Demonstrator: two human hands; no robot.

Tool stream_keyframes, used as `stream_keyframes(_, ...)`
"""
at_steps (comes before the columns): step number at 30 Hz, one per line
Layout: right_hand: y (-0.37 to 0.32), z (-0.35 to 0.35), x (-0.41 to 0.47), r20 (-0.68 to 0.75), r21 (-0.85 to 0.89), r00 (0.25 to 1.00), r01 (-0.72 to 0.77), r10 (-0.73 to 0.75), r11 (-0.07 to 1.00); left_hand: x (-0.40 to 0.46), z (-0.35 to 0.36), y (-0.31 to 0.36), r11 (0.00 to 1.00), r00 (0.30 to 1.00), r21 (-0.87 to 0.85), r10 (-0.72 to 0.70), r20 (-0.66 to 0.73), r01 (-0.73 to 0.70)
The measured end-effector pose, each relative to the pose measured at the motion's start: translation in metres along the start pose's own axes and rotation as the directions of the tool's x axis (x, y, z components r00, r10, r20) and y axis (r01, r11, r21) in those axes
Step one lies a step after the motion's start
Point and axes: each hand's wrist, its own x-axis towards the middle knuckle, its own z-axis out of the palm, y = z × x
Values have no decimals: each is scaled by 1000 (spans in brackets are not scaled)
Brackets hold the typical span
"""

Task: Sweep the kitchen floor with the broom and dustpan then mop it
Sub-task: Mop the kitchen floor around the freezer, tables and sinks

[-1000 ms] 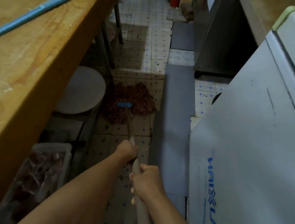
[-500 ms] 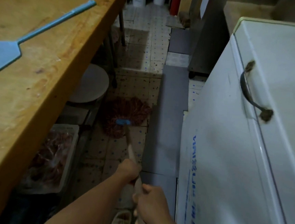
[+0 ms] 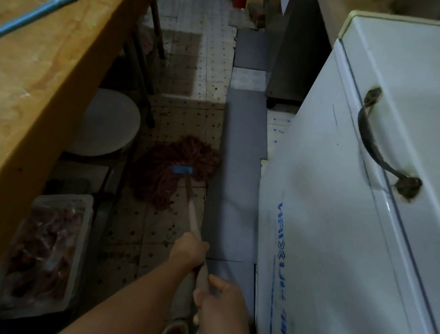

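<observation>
Tiled floor (image 3: pixel 185 65) under mop (image 3: pixel 178 174), both hands' grip on handle.

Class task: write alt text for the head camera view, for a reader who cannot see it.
Both hands, left hand ahead of right hand, grip a mop handle; its reddish-brown mop head lies on a spotted tile floor. A wooden counter runs along the left, a white chest freezer along the right.

Tray (image 3: pixel 38 252) contents blurred, perhaps meat.

Mop head (image 3: pixel 177 175) on floor (image 3: pixel 192 71) between table (image 3: pixel 38 76) at left and freezer (image 3: pixel 356 205) at right
</observation>
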Motion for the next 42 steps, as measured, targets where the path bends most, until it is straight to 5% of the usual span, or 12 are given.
stream_keyframes(20,-119,24,135,-50,147,998,47,-40,988,152,-66,98,979,983,106,179,-45,-174)
stream_keyframes(31,-52,26,55,-45,47,998,36,-34,998,80,-32,34,988,993,105,110,31,-112)
stream_keyframes(42,92,2,-70,50,63,999,-13,10,998,-71,53,-63,995,997,85,56,51,-61)
